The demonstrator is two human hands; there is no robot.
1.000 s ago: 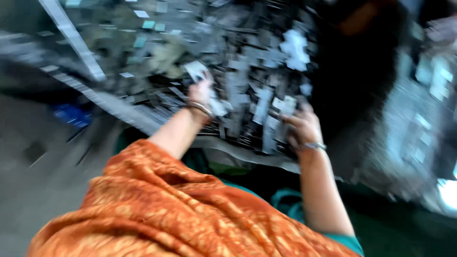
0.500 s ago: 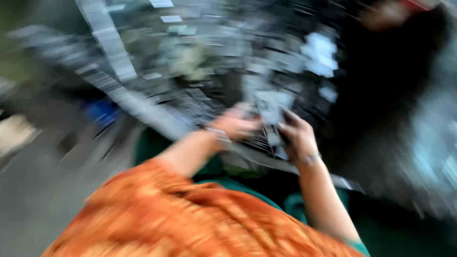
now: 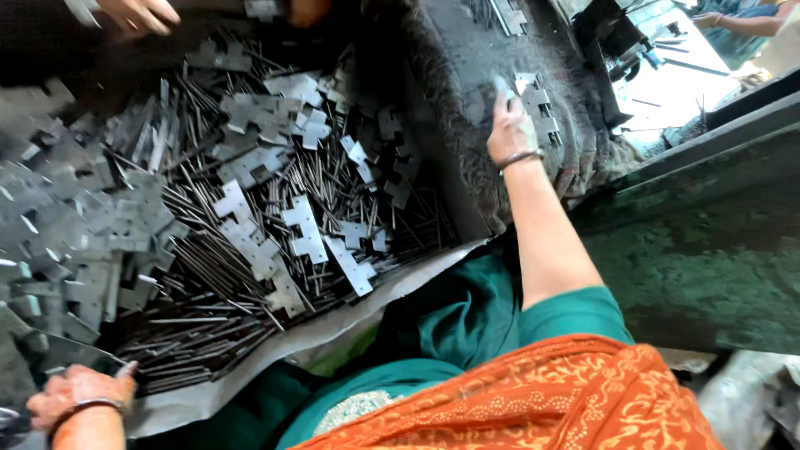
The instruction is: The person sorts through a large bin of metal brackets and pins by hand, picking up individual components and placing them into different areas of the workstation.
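Left hand (image 3: 79, 398) cut by bottom edge, right hand's (image 3: 510, 133) fingertips blurred

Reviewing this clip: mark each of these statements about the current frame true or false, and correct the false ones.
1. The right hand reaches out to a small cluster of notched metal plates on a dark cloth. True.
2. The left hand is raised high above the heap, holding a hammer. False: it sits low at the near edge of the grey sheet, with no hammer in view.
3. The heap is a mix of thin metal rods and flat plates. True.
4. Both wrists are bare. False: each wears a bangle.
5. Another person's hand shows at the far side of the heap. True.
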